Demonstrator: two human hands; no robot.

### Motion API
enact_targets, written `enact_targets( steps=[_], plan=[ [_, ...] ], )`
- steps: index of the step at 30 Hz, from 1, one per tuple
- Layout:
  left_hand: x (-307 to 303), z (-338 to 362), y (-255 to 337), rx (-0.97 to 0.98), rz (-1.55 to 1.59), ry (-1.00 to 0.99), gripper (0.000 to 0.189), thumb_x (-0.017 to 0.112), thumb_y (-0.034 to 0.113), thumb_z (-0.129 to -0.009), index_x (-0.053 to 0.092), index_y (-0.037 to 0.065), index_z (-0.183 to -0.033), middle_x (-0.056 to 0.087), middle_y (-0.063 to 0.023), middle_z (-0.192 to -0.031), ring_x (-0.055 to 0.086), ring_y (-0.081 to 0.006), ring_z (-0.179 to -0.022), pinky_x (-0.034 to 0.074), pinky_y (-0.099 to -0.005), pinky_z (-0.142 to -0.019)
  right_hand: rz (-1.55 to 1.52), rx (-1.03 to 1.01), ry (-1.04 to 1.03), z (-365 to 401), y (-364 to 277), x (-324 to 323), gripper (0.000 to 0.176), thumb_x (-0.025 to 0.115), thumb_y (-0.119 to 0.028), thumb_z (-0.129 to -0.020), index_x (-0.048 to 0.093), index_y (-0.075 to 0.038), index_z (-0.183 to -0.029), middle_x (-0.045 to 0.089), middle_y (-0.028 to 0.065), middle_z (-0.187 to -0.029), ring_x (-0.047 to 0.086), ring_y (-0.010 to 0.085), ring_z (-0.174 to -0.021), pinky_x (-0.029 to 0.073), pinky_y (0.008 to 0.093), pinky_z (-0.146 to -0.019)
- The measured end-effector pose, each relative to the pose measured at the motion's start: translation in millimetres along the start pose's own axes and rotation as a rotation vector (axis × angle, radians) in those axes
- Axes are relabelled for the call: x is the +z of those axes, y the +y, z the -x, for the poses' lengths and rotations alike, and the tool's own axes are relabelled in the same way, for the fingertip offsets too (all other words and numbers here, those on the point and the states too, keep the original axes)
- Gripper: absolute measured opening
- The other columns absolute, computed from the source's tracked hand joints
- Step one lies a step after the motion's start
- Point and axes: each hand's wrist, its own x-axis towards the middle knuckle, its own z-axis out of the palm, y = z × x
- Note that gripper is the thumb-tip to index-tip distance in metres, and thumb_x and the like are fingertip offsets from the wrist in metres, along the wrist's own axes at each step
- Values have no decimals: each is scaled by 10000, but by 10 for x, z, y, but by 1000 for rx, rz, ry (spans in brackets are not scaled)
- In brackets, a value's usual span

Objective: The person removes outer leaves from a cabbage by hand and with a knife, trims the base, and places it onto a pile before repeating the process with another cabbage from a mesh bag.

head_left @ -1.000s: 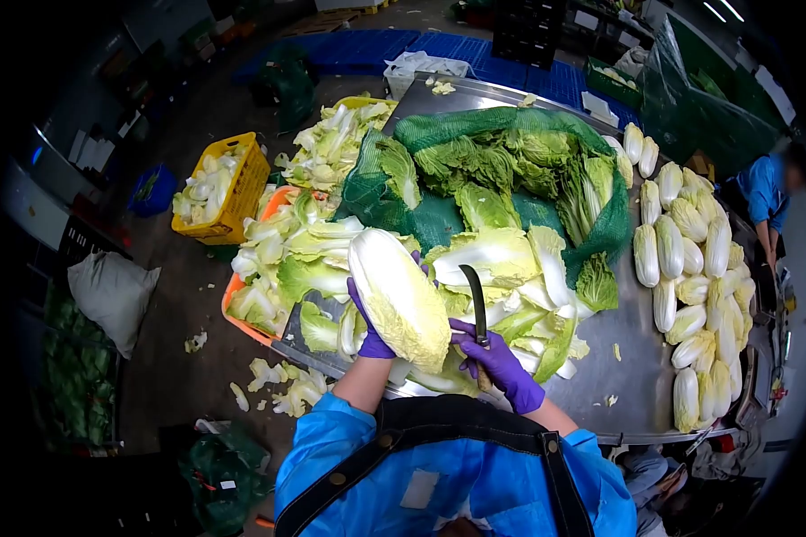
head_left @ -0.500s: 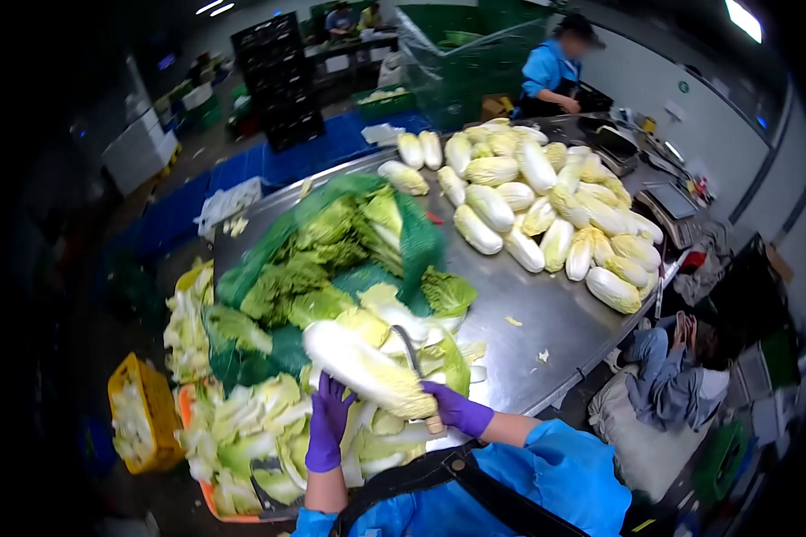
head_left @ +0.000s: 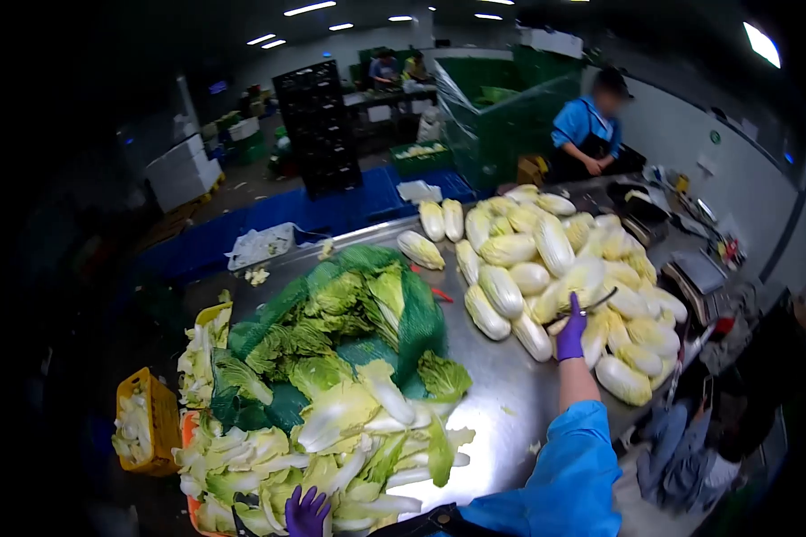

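My right hand (head_left: 572,336) reaches out to the pile of trimmed napa cabbages (head_left: 510,250) on the steel table. It is closed around a sickle knife (head_left: 603,300), whose dark curved blade sticks out to the right. A slightly blurred napa cabbage (head_left: 571,285) lies just beyond its fingers, on the pile. My left hand (head_left: 306,513) is low in the view with fingers spread, empty, over loose cabbage leaves (head_left: 340,421). Behind those leaves, a green mesh sack (head_left: 418,313) lies opened around untrimmed green cabbages (head_left: 331,304).
An orange-rimmed container (head_left: 189,430) heaped with leaves stands at the table's left edge. Beyond it is a yellow crate (head_left: 161,425) of scraps. A person in blue (head_left: 591,134) stands behind the table, hands together. Another person sits at the lower right (head_left: 681,447).
My right hand has swung far right to the pile with the sickle knife, and the cabbage is out of my left hand. My left hand has dropped lower, fingers spread.
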Motion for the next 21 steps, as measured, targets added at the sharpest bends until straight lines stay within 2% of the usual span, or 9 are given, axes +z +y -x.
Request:
enact_targets(
  steps=[2,4,5,6,7,8,9,12,21],
  plan=[
    [192,71,0,31,2,47,514,408,360,-899,341,34,-1291,402,-225,-1258,395,-364,-1156,275,-513,-1011,291,-149,54,-352,-124,115,695,726,-170,-690,368,-35,-1271,516,104,-1120,527,207,-921,481,299,-610],
    [356,102,2,37,-11,94,502,412,352,-899,355,28,-1280,403,-228,-1256,402,-362,-1150,286,-502,-1008,301,-140,75,-565,-37,237,747,738,-210,-681,345,-23,-1288,532,106,-1071,526,194,-888,444,265,-496],
    [440,92,3,60,-104,20,502,403,359,-902,357,26,-1275,386,-227,-1270,392,-366,-1159,283,-490,-1013,250,-118,38,-593,76,280,712,716,-225,-706,355,-15,-1283,532,105,-1058,538,162,-770,414,238,-445],
    [526,70,4,80,-199,-56,503,394,367,-905,359,23,-1270,368,-227,-1285,382,-370,-1167,280,-478,-1018,328,0,-88,-426,77,352,664,690,-216,-726,373,-10,-1271,536,97,-1055,525,121,-646,405,223,-434],
    [613,9,-27,58,-80,58,426,484,311,-876,472,5,-1171,490,-225,-1161,492,-341,-1058,390,-411,-922,403,43,-183,-149,101,435,571,661,-191,-745,426,-3,-1231,540,113,-1090,485,89,-519,398,220,-418],
    [513,-70,-92,69,-79,65,426,484,311,-876,472,5,-1171,490,-225,-1161,492,-341,-1058,390,-411,-922,436,111,-303,41,243,395,439,640,-169,-757,516,10,-1138,528,121,-1143,481,80,-488,389,209,-402],
    [345,-164,-184,19,-174,44,465,458,360,-871,435,42,-1210,482,-202,-1187,493,-333,-1066,389,-436,-919,500,114,-397,260,413,334,447,631,-183,-755,513,-21,-1154,610,76,-993,437,84,-413,369,210,-383],
    [378,-168,-143,-10,-269,63,513,468,387,-849,402,51,-1230,488,-191,-1187,506,-333,-1060,391,-448,-918,649,315,-565,1145,492,399,365,605,-195,-781,552,-7,-1090,648,67,-781,471,71,-411,378,196,-378],
    [18,133,-114,67,-204,176,469,463,357,-858,416,57,-1215,504,-177,-1162,528,-316,-1022,411,-441,-893,753,562,-806,2109,1260,330,323,666,-198,-759,612,-89,-1058,604,-8,-762,460,67,-490,371,207,-416]
  ],
)
